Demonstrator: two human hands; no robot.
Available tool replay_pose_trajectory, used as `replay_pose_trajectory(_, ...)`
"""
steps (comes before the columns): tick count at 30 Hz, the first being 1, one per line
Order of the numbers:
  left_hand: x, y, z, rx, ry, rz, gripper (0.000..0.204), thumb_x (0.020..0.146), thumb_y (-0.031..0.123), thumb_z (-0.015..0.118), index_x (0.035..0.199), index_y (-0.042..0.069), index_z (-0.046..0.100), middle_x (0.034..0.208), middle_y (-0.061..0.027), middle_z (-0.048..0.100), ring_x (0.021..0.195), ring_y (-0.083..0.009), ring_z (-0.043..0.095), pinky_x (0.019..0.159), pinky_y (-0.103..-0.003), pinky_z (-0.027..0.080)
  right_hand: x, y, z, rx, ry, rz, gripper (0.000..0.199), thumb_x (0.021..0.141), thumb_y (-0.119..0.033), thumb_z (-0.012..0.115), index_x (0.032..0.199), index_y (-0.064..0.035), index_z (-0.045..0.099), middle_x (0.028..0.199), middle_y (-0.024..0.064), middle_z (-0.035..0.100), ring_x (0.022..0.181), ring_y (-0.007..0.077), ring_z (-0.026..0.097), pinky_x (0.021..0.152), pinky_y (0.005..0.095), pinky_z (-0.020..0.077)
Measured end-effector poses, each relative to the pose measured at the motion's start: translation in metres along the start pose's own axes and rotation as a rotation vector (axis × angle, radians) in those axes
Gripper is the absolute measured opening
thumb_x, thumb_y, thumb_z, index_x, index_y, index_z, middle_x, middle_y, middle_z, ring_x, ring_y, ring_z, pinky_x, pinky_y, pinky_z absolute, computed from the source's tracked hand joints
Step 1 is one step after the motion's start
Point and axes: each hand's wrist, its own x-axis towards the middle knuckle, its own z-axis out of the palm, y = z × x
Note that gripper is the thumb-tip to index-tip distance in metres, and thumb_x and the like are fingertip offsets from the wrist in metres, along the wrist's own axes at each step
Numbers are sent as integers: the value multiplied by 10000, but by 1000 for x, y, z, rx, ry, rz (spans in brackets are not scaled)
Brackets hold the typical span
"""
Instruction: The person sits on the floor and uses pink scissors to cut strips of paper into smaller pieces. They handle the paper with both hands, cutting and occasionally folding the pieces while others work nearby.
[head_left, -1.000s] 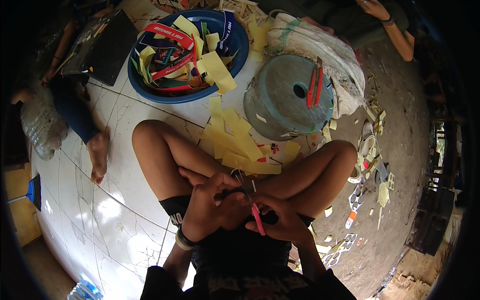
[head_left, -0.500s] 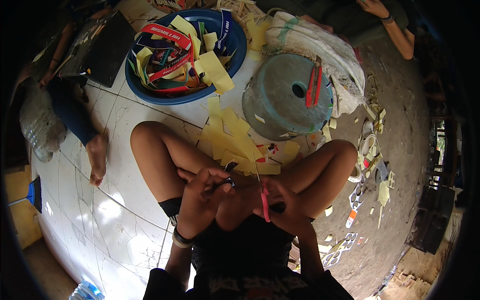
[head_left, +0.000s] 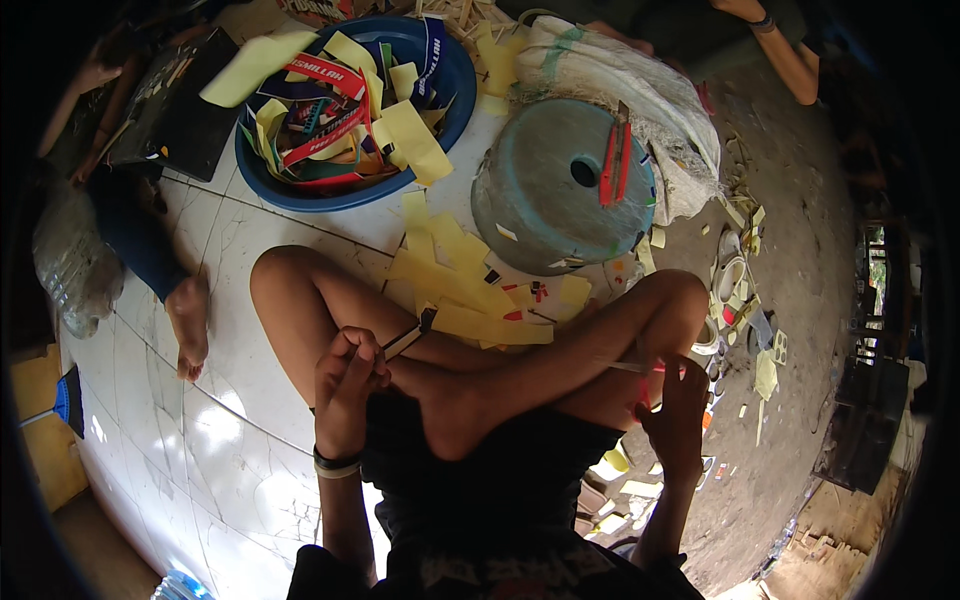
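The left hand (head_left: 347, 385) pinches a thin strip (head_left: 408, 337) at 9 o'clock of the crossed legs, the right hand (head_left: 672, 412) grips a red-handled blade (head_left: 640, 368) at 3 o'clock, with yellow offcuts (head_left: 470, 295) and an upturned grey bucket (head_left: 560, 190) at 12.

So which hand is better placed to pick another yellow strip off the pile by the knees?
Probably the left hand: it sits just below the yellow strips. The right hand is out beside the right knee, holding a red-handled blade.
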Motion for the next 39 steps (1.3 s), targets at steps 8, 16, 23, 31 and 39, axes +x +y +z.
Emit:
replay_pose_trajectory(8, 12, -9, 3, -205, 85, 33, 156, 1105, 256, 539, 1094, 104, 569, 877, 5, 497, 831, -107, 483, 740, -272, 407, -1, -5, -22, 11, 53, -115, 767, 739, -152, 897, 1434, -121, 573, 1309, 135, 627, 1294, 336, 558, 1101, 481, 410)
replay_pose_trajectory(16, 19, -26, 5, -444, 77, 25, 156, 1067, 270, 568, 1109, 120, 564, 898, 19, 487, 890, -110, 482, 775, -287, 396, 64, -108, 77, 456, -51, -493, 662, 897, -231, 774, 1492, -109, 509, 1400, 234, 578, 1338, 415, 518, 1080, 517, 472)
replay_pose_trajectory(23, 2, -31, -15, -440, 145, 112, 157, 1104, 268, 522, 1116, 116, 555, 917, 8, 472, 893, -121, 478, 786, -299, 399, 85, -182, 165, 131, -101, -292, 901, 828, -186, 831, 1598, -186, 363, 1537, 334, 395, 1349, 542, 476, 1033, 585, 503)
replay_pose_trajectory(31, 15, -47, -34, -582, 124, 91, 161, 1039, 261, 573, 1134, 132, 550, 931, 16, 455, 908, -135, 473, 832, -316, 396, 135, -163, 183, 844, -379, -488, 665, 818, -47, 804, 1432, -97, 552, 1366, 193, 624, 1257, 316, 630, 997, 408, 541)
replay_pose_trajectory(39, 35, -62, -30, -583, 22, 79, 163, 1032, 257, 584, 1124, 130, 539, 930, 6, 447, 915, -141, 472, 820, -325, 400, 127, -133, 111, 965, -63, -629, 414, 933, -110, 723, 1325, -2, 639, 1277, 147, 701, 1222, 274, 660, 1062, 384, 485)
